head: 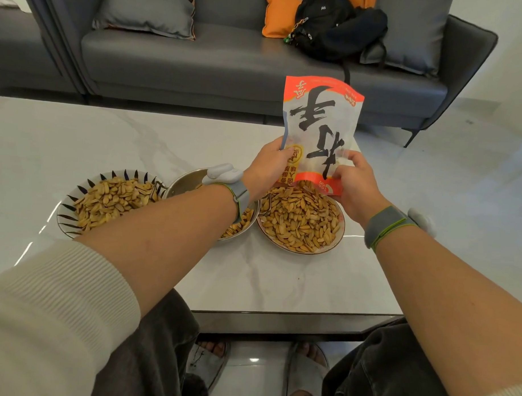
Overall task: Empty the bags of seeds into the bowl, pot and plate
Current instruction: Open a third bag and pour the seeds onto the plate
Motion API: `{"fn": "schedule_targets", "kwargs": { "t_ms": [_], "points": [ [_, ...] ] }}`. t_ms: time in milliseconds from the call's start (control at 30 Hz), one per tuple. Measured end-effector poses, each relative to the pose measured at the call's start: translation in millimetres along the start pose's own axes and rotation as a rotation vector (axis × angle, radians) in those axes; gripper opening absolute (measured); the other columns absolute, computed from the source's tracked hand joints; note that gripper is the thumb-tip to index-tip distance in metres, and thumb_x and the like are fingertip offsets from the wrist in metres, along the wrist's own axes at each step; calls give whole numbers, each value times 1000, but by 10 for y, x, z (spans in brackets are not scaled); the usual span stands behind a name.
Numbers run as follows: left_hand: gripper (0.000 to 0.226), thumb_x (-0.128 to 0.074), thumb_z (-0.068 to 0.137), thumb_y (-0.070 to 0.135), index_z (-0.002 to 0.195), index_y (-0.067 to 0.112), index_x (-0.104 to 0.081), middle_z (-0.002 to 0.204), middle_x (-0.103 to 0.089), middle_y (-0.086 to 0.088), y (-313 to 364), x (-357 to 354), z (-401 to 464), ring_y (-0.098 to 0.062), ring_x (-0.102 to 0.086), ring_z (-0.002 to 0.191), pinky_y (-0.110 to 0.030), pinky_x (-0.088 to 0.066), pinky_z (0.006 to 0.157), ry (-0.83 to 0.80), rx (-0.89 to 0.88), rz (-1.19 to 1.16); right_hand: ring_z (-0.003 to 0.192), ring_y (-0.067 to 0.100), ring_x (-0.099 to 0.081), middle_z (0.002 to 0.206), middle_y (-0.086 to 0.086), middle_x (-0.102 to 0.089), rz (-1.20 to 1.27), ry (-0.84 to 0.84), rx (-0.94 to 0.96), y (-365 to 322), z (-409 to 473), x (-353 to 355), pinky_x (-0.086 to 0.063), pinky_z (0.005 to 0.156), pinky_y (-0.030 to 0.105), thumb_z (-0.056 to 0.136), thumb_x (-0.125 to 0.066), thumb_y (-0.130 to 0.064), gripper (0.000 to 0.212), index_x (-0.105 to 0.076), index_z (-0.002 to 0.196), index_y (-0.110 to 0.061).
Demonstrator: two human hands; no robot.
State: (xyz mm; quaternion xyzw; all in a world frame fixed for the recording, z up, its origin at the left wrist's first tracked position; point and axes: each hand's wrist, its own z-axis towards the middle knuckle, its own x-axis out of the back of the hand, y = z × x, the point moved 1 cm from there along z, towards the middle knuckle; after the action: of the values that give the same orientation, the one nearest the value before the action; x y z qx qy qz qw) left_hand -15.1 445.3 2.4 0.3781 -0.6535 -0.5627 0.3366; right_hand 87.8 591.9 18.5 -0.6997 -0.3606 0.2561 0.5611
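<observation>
Seed bag (pixel 319 131) upside down, long axis vertical, mouth over plate (pixel 301 221) near the table's (pixel 137 134) front edge. Left hand (pixel 268 165) and right hand (pixel 353 186) pinch its lower corners. Bare tabletop right of plate.

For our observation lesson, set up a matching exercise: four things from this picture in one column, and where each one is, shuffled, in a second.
Things:
1. seed bag
2. striped bowl
3. metal pot
4. black backpack

Places:
A. on the sofa
B. between the bowl and the plate
C. upside down over the plate, held by the left hand and right hand
D. furthest left on the table

Pairs: 1-C, 2-D, 3-B, 4-A
</observation>
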Motion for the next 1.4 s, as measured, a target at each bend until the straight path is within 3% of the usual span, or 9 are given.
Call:
{"fn": "schedule_targets", "kwargs": {
  "t_ms": [200,367,767,1033,1133,1200,1267,1400],
  "points": [
    [38,-42,114,22,149,22,-58,124,-72,-8,-25,30,-90,-34,-72,112,-59,-62,95,5,7,-12,94,34,-73,135,16,-61,-4,-12,-8,4,-80,-1,-64,87,57,95,-38,11,54,-61,129,-25],
    [39,-42,114,24,150,25,-57,127,-72,-4,27,16,-162,-29,-70,116,-55,-59,103,29,-29,6,101,37,-75,128,14,-66,40,-11,20,-29,-155,31,-63,87,61,97,-39,11,52,-60,128,-24],
    [39,-43,114,22,150,24,-57,131,-72,-6,93,-8,-109,-29,-70,120,-53,-58,105,16,-59,-45,99,32,-75,122,10,-70,41,9,65,-57,-78,53,-64,91,56,100,-39,10,49,-60,126,-26],
    [34,-45,114,24,144,26,-61,128,-73,-7,112,8,-142,-30,-70,118,-53,-59,103,12,-60,-80,108,35,-74,132,14,-67,35,27,75,-44,-60,48,-64,90,55,101,-40,8,47,-61,122,-29],
    [25,-48,113,23,133,29,-62,126,-73,-10,125,15,-170,-31,-71,115,-46,-62,95,10,-62,-89,104,32,-76,133,14,-67,43,25,91,-41,-59,75,-66,86,50,100,-42,7,46,-62,119,-29],
    [22,-50,112,21,129,28,-62,119,-73,-9,145,25,-180,-26,-71,104,-39,-62,82,1,-63,-106,95,27,-77,130,15,-69,70,41,107,-57,-58,91,-66,75,43,98,-43,7,44,-63,117,-27],
    [19,-51,111,21,125,28,-62,112,-73,-6,160,50,-200,-21,-70,97,-34,-59,78,6,-57,-114,92,26,-77,128,14,-70,85,55,113,-66,-55,91,-64,70,39,98,-44,7,43,-64,119,-25],
    [18,-50,112,25,124,27,-62,116,-74,-9,180,46,-203,-27,-73,104,-44,-64,91,27,-15,-115,103,31,-76,129,14,-69,73,66,73,-69,-31,104,-66,80,47,100,-47,0,34,-64,122,-19]
  ]
}}
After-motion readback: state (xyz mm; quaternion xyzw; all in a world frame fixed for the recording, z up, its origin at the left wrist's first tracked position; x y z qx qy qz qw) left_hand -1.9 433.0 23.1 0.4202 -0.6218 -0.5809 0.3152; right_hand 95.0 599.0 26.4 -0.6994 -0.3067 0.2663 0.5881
